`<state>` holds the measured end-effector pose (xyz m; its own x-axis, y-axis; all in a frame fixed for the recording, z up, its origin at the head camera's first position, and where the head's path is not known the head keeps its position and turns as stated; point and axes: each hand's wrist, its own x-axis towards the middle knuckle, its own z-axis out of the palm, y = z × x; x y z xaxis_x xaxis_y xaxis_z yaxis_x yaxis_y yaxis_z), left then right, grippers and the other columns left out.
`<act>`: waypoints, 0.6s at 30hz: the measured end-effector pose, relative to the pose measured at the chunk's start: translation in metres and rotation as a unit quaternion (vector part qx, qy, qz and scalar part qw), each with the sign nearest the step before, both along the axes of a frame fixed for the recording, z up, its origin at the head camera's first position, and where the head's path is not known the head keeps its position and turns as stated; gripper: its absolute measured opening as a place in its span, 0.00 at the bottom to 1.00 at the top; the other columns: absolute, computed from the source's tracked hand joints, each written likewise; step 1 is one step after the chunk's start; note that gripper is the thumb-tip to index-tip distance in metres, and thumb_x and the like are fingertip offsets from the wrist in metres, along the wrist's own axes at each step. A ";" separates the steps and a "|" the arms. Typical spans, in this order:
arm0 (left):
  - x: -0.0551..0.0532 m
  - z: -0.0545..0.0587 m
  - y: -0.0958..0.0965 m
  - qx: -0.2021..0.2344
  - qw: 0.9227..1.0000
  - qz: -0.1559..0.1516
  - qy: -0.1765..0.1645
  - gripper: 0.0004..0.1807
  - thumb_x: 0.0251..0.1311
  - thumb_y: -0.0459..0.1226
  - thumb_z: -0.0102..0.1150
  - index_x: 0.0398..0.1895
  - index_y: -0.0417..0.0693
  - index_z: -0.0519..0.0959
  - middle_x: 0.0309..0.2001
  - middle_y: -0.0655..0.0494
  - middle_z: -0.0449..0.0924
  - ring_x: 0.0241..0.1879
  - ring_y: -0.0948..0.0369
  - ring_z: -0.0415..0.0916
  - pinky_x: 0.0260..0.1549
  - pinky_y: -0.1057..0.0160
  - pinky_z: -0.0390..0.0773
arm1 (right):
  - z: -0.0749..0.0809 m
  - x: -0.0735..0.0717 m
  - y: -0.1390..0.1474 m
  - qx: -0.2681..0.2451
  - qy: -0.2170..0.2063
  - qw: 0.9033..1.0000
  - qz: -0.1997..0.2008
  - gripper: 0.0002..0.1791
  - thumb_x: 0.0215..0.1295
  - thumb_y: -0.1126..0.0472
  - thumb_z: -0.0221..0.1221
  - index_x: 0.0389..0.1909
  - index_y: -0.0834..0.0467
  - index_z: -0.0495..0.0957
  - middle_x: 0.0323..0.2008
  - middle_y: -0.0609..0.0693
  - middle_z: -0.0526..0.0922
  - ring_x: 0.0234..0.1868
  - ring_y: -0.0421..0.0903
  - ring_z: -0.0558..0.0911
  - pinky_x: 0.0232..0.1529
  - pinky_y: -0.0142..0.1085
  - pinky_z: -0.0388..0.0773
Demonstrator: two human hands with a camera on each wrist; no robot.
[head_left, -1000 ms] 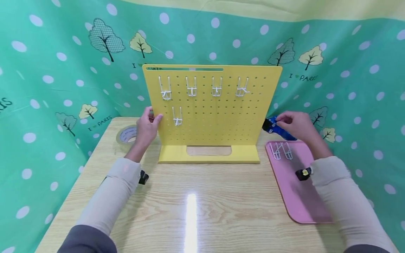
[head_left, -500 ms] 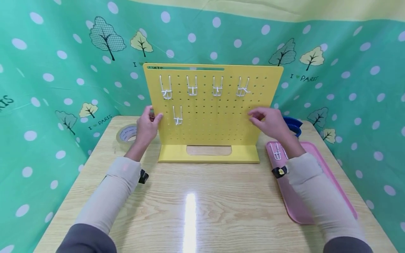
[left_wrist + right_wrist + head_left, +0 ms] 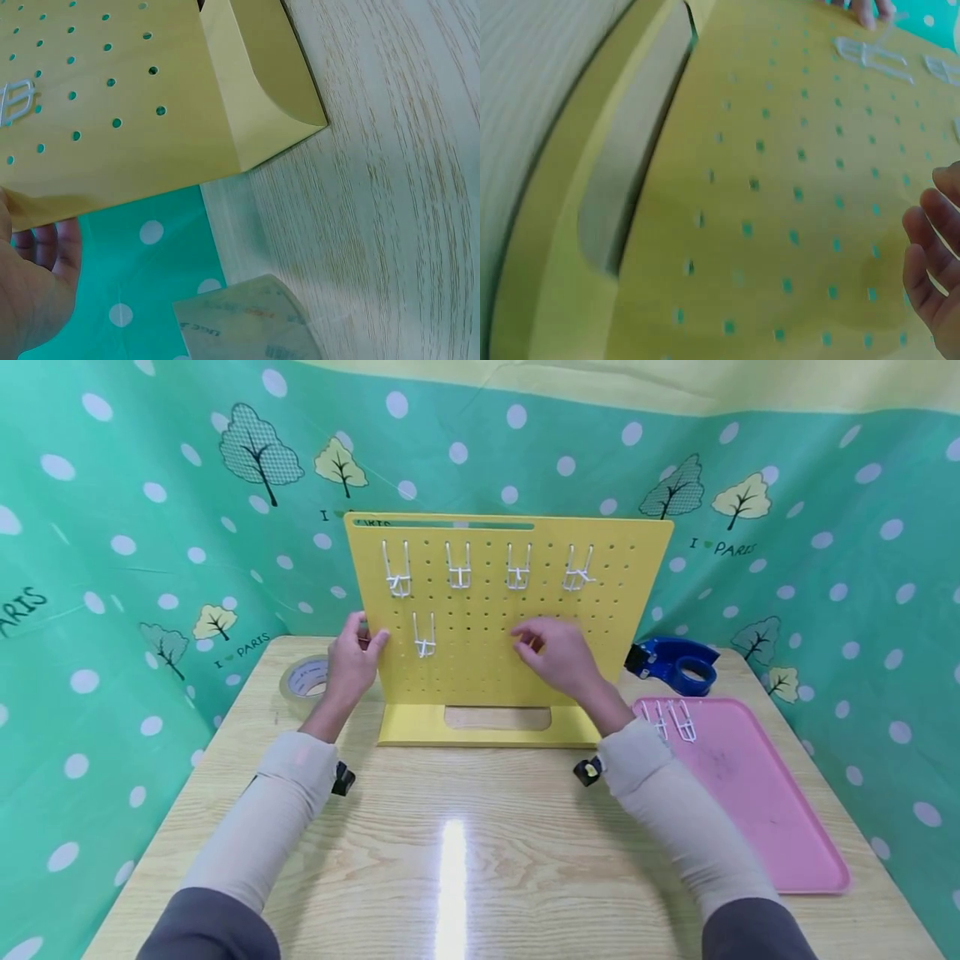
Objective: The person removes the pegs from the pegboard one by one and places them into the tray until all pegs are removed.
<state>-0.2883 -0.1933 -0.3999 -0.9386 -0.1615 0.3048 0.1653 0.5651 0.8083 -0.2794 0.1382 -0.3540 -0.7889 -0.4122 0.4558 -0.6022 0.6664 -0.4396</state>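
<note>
A yellow pegboard (image 3: 480, 660) stands upright, with several white wire hooks (image 3: 517, 568) along its top and one lower hook (image 3: 424, 637) at left. My left hand (image 3: 354, 660) grips the board's left edge, thumb in front and fingers behind, as the left wrist view also shows. In front of the board, right of its middle, is my right hand (image 3: 558, 652), its fingers loosely bent and close to the perforated face. Nothing shows between those fingers in the right wrist view, where the hand (image 3: 937, 262) is cut off by the frame's edge.
A pink tray (image 3: 765, 827) on the right bears more wire hooks (image 3: 682, 722) at its far left corner. Behind it stands a blue tape dispenser (image 3: 675, 664). A roll of clear tape (image 3: 303, 681) lies left of the board on the wooden table (image 3: 375, 843).
My right hand has moved left from above the blue tape dispenser to the front of the pegboard, uncovering the dispenser and much of the tray. The left hand keeps its grip on the edge.
</note>
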 end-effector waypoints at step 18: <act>0.000 0.002 0.001 -0.001 1.000 0.002 0.001 0.20 0.74 0.45 0.56 0.61 0.45 0.70 0.45 0.41 0.81 0.43 0.49 0.80 0.41 0.55 0.82 | -0.029 -0.003 -0.103 0.059 0.090 0.993 -0.043 0.12 0.69 0.56 0.64 0.50 0.52 0.85 0.39 0.45 0.89 0.35 0.38 0.86 0.28 0.25 0.77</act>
